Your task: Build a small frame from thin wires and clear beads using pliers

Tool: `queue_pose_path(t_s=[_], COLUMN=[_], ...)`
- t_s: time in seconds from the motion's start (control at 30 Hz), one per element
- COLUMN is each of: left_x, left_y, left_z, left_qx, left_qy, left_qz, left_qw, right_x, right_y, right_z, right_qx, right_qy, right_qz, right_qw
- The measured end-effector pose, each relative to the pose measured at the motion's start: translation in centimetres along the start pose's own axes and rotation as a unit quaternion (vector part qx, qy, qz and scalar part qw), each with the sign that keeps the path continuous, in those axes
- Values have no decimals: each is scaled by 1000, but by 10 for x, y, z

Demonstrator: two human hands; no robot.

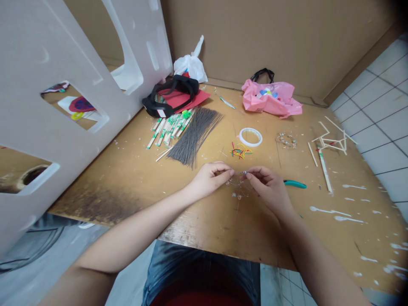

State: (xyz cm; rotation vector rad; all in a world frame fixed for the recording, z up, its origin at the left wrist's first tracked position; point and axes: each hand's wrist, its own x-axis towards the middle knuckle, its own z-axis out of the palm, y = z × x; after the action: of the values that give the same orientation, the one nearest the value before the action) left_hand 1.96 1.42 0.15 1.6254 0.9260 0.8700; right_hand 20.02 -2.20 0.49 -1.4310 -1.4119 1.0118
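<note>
My left hand (212, 179) and my right hand (269, 191) meet above the middle of a wooden table (204, 216). Their fingertips pinch the top of a small, see-through frame of thin wire (237, 188) with tiny beads on it. Much of the frame is thin and hard to make out against the wood. Just beyond my right hand lie teal-handled pliers (295, 184), their jaws hidden behind that hand. A loose bundle of grey wires (194, 136) lies beyond my left hand.
Wrapped wooden sticks (170, 129), a white tape roll (250, 137), coloured wire bits (241, 151), a beaded wire piece (286, 140) and a stick structure (331, 138) lie around. Farther back are plastic bags (270, 98) and a black strap (170, 95). A white panel (63, 114) leans at left.
</note>
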Motion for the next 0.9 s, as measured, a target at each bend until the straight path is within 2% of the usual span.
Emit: queue_pose_path(t_s=[0.07, 0.17, 0.3, 0.43, 0.73, 0.9], left_x=[0, 0, 0, 0, -8, -9], left_y=[0, 0, 3, 4, 5, 5], left_z=[0, -1, -3, -3, 6, 9], left_qx=[-24, -80, -198, -258, -138, -18], left_qy=[6, -5, -43, -70, -32, -3], left_qz=[-7, -60, -126, -141, -36, 22], left_qw=[1000, 995, 971, 953, 989, 1000], right_x=[-1, -2, -3, -5, -7, -11], right_y=[2, 3, 1, 2, 4, 1], right_z=[0, -1, -2, -2, 2, 6], right_qx=[-28, -93, -136, -157, -221, -261], right_qy=[0, 13, 21, 34, 48, 41], right_qz=[-16, -40, -72, -99, -148, -195], right_qw=[999, 995, 988, 982, 963, 945])
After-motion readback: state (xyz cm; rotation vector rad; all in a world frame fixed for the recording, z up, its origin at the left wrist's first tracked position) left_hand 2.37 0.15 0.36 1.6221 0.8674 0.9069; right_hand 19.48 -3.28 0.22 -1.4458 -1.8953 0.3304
